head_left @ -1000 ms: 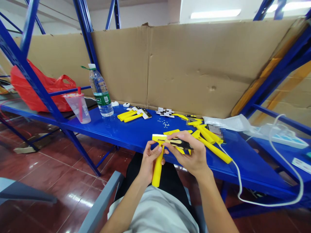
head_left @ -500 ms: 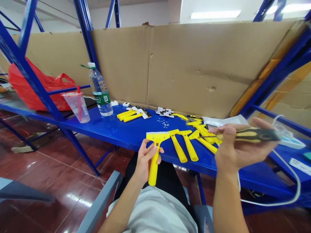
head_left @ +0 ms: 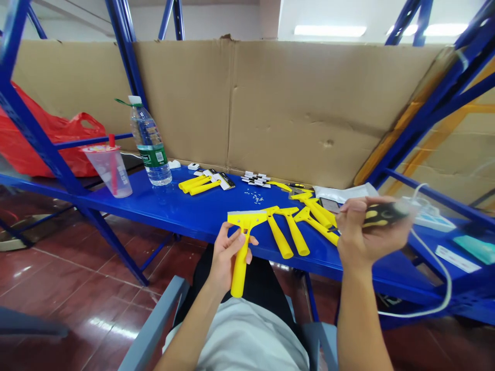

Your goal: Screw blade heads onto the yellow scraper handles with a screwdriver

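My left hand [head_left: 226,253] is closed round the neck of a yellow scraper [head_left: 240,268], held upright over my lap with its wide blade end at the top. My right hand [head_left: 369,232] grips a screwdriver [head_left: 381,214] by its black and yellow handle, above the right side of the table; its tip is hidden. Between my hands, two yellow scrapers [head_left: 297,234] lie along the table's front edge. More yellow scrapers [head_left: 320,211] are piled just left of my right hand. Tiny screws [head_left: 255,197] are scattered behind the scraper in my left hand.
The blue table [head_left: 170,206] has a cardboard wall [head_left: 286,103] behind it. A water bottle [head_left: 150,147] and a plastic cup [head_left: 110,172] stand at the left. Further back lie packaged scrapers [head_left: 204,185] and stacked blades [head_left: 256,179]. A white cable [head_left: 444,278] hangs at the right.
My right hand has turned the screwdriver, so its handle now looks shorter and points more toward the back. The left hand still holds the scraper. The view has shifted slightly to the right.
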A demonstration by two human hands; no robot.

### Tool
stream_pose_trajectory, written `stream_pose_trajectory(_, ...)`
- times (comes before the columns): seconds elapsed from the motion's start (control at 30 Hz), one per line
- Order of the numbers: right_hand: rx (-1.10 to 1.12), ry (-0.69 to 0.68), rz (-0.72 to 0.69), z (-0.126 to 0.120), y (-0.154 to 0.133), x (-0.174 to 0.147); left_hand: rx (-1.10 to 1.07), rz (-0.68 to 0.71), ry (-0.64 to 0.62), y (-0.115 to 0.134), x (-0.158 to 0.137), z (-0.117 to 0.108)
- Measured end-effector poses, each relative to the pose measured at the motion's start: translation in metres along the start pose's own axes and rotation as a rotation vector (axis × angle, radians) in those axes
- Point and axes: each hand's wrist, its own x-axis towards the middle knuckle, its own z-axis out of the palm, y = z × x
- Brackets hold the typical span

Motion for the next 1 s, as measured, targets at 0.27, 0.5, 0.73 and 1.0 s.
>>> stream_pose_trajectory(0.27,-0.271,-0.463,-0.094,0.023,0.029,0.041,-0.019,0.029,-0.001,0.002,0.007,-0.016)
stream_pose_trajectory(0.5,-0.826,-1.1,-0.023,0.106,0.102,0.09,-0.014,0.05,0.029,0.009,0.007,-0.022)
stream_pose_trajectory(0.73,-1.053,-1.384,0.116,0.157,0.143,0.055,-0.042,0.082,0.069,0.015,0.011,-0.026)
stream_pose_trajectory(1.0,-0.983,-1.354,0.088,0.155,0.162,0.015,0.001,0.05,0.032,0.009,0.012,-0.027)
